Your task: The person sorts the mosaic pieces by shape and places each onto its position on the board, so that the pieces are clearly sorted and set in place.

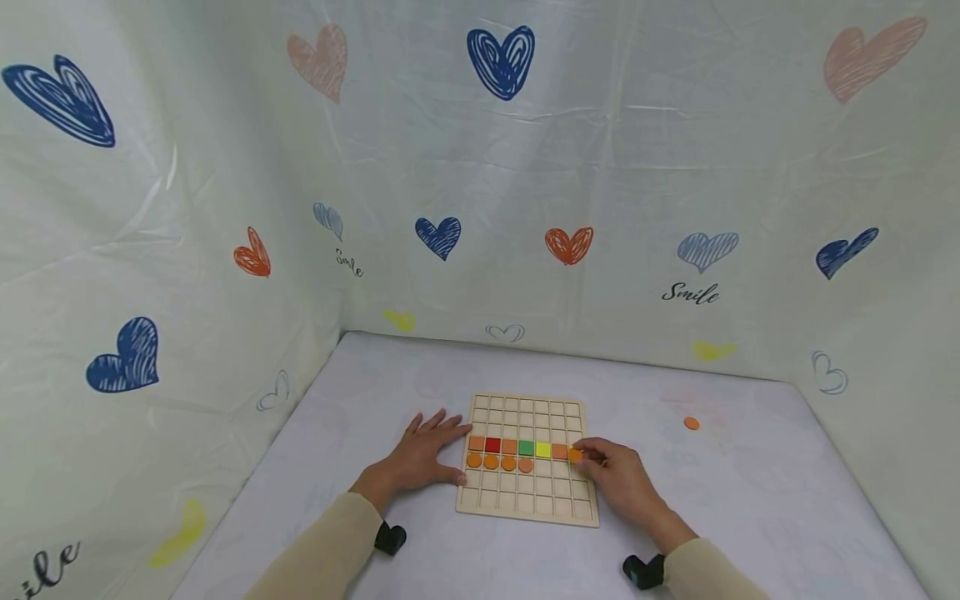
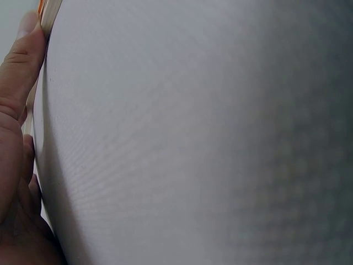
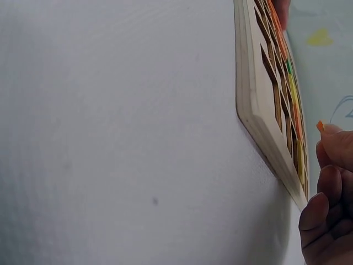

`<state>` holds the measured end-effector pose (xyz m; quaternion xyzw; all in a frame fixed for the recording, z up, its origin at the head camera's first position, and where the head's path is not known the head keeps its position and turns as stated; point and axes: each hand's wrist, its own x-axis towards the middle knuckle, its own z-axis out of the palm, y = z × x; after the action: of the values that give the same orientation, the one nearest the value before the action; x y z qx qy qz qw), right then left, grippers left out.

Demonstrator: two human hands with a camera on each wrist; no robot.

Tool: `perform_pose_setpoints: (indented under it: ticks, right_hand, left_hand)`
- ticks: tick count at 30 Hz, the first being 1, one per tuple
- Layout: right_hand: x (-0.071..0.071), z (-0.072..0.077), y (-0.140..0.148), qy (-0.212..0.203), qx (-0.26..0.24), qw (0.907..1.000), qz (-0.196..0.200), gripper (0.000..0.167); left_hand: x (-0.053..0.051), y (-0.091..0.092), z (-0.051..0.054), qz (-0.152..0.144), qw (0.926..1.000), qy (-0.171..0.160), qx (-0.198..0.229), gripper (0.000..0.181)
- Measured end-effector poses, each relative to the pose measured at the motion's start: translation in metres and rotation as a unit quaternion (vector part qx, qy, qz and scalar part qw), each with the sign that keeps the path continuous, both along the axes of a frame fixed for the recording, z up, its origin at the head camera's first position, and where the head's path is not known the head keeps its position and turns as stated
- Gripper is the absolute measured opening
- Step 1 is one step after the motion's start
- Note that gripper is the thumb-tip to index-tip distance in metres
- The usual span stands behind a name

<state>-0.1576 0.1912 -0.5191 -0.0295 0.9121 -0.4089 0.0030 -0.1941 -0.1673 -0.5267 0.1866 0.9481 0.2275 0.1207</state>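
Observation:
A wooden grid board [image 1: 525, 502] lies flat on the table, its square cells framed by raised ridges. Across its middle runs a row of coloured squares, including a red square [image 1: 492, 444], a green square [image 1: 526, 447] and a yellow square [image 1: 543, 450]. Below them, several orange discs [image 1: 491, 461] fill cells from the left. The left hand [image 1: 417, 457] touches the board's left edge with fingers spread. Over the right end of the square row, the right hand [image 1: 618, 481] pinches an orange disc [image 1: 575, 456]; in the right wrist view this orange piece [image 3: 320, 126] shows at the thumb tip.
A loose orange disc [image 1: 692, 423] lies on the white table [image 1: 750, 500] at the right, beyond the right hand. Behind and to the left hangs a pale curtain [image 1: 630, 167] printed with hearts. Dark wrist devices sit near both cuffs.

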Motion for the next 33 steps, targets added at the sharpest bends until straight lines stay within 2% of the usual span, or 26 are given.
perform_pose_setpoints:
  ticks: [11, 24, 33]
  right_hand:
    - [0.0, -0.002, -0.013, -0.011, -0.025, 0.9996, 0.006, 0.022]
    - [0.003, -0.004, -0.027, -0.016, -0.009, 0.9998, 0.01, 0.022]
    - [0.005, -0.005, -0.033, -0.004, -0.007, 0.9997, 0.025, 0.02]
  left_hand:
    - [-0.001, -0.002, 0.001, -0.008, 0.9999, -0.004, 0.006, 0.093]
    - [-0.001, -0.003, 0.0, -0.007, 0.9999, -0.003, 0.014, 0.092]
    - [0.0, -0.001, 0.002, -0.007, 0.9999, -0.004, 0.01, 0.093]
